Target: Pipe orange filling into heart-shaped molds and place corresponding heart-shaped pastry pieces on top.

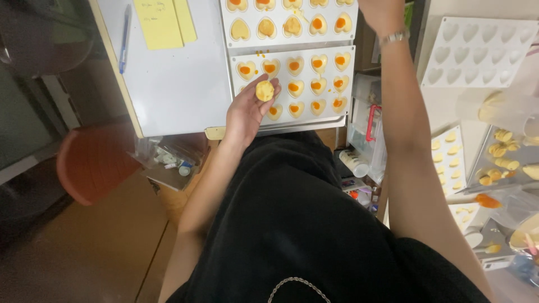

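— Dough ball [265,90]: where was it?
— Pinched in the left hand's [246,112] fingertips, just above the near heart mould [292,85].
— And the right hand [382,15]?
— Raised at the top edge, fingers cropped; its grip couldn't be told.

bare white table [179,84] left of the filled heart mould [306,84].

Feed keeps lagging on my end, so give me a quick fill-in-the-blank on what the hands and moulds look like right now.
1. The left hand holds a small round yellow ball of ____.
2. The cavities of the near white mould are shaped like ____.
3. The filled cavities have centres coloured ____.
4. The right hand wears a silver ____ at the wrist.

Missing words: dough; hearts; orange; bracelet
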